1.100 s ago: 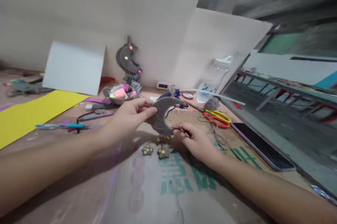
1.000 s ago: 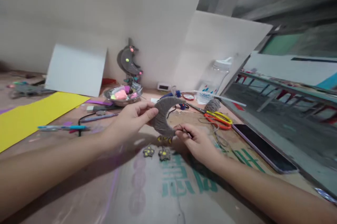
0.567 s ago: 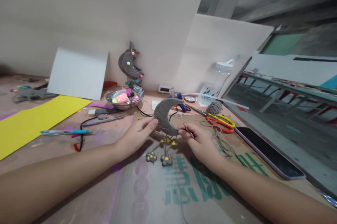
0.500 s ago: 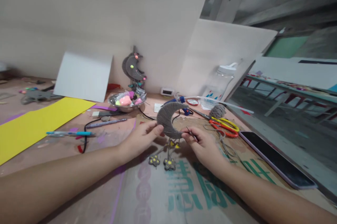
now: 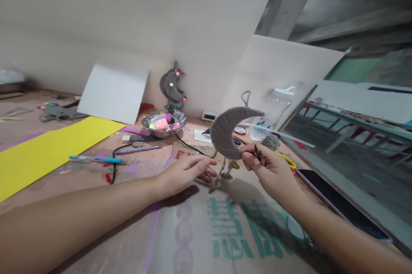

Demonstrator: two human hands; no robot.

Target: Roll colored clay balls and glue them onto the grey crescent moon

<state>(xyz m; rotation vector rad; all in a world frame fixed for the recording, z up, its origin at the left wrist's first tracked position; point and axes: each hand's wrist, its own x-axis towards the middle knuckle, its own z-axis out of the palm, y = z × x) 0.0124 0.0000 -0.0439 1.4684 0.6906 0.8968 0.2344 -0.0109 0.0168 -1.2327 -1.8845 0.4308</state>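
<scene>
The grey yarn-wrapped crescent moon [image 5: 223,132] is raised above the cardboard, with a yarn loop at its top. My right hand [image 5: 268,169] pinches its lower tip. A small dark thing [image 5: 259,155], whose kind I cannot make out, also sits in that hand's fingers. Below the moon dangle blurred star pendants [image 5: 226,175] on yarn. My left hand [image 5: 186,174] is off the moon, its fingers loosely apart and partly curled beside the pendants. Whether its fingertips touch the strings I cannot tell.
Beyond my hands are a metal bowl [image 5: 163,130] of clay packs, a clear bottle [image 5: 273,106] and a yarn ball [image 5: 270,142]. Scissors [image 5: 286,159] lie partly behind my right hand, near a phone [image 5: 343,205]. Yellow card [image 5: 61,149] and pens [image 5: 96,160] lie left.
My left hand has let go of the moon. My right hand has lifted the moon up and to the right, and the star pendants swing below it. The view has shifted slightly.
</scene>
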